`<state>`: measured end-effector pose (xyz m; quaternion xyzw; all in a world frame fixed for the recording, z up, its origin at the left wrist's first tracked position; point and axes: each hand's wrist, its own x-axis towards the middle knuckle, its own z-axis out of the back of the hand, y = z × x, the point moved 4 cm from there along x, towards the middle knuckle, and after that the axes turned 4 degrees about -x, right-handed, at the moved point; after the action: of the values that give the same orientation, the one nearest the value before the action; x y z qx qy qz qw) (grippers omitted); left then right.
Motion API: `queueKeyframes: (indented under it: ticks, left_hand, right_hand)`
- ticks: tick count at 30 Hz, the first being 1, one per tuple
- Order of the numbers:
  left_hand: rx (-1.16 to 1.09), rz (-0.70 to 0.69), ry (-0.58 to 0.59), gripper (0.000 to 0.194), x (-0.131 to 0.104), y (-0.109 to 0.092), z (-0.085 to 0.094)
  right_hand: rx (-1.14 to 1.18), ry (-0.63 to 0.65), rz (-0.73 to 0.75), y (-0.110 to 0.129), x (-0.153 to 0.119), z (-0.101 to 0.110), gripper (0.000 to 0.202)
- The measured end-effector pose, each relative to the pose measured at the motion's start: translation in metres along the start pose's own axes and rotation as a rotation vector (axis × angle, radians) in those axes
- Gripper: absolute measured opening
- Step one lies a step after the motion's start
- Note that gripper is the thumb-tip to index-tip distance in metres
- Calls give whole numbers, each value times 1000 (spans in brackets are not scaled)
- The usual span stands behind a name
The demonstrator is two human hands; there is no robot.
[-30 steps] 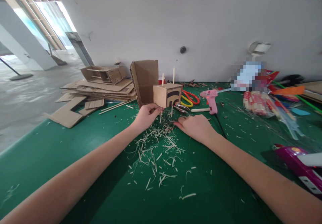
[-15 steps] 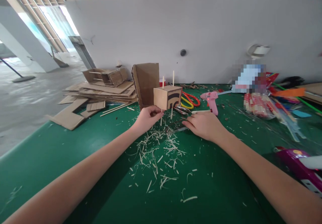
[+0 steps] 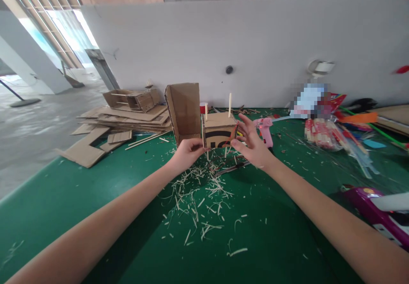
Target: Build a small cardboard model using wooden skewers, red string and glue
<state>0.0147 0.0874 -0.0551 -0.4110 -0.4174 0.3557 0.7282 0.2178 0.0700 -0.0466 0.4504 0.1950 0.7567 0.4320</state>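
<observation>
A small cardboard box (image 3: 219,131) with a black printed mark is held just above the green table, two thin wooden sticks passing upright through it. My left hand (image 3: 188,153) pinches its lower left corner. At the box's right side is my right hand (image 3: 252,144), fingers apart, with the thumb at the lower right edge. Behind and to the left stands a taller folded cardboard piece (image 3: 184,109). Below the box, a long thin tool (image 3: 230,169) lies among pale wood shavings (image 3: 198,175).
Cardboard sheets (image 3: 128,120) are piled at the left, with a cardboard frame (image 3: 134,99) on top. A pink glue gun (image 3: 266,131) lies behind my right hand. Farther right are bagged sticks (image 3: 322,135) and a purple device (image 3: 367,205).
The box has turned so its printed side faces me and has shifted slightly right. My right hand has left the table near the tool, risen, and opened beside the box.
</observation>
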Motion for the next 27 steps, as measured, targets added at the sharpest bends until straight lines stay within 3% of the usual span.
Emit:
queueKeyframes:
  ticks: [5, 12, 23, 25, 27]
  left_hand:
    - [-15, 1, 19, 25, 1, 1, -1]
    - [49, -22, 15, 24, -1, 3, -2]
    - [79, -40, 18, 18, -3, 0, -4]
    - [28, -43, -5, 32, -3, -1, -3]
    - [-37, -48, -24, 57, -3, -3, -1]
  right_hand:
    - [159, 99, -21, 2, 4, -11, 75]
    - [303, 125, -151, 1, -1, -10, 87]
    - [338, 168, -173, 1, -5, -9, 91]
    - [333, 160, -167, 3, -5, -10, 89]
    - [331, 147, -162, 7, -5, -11, 87]
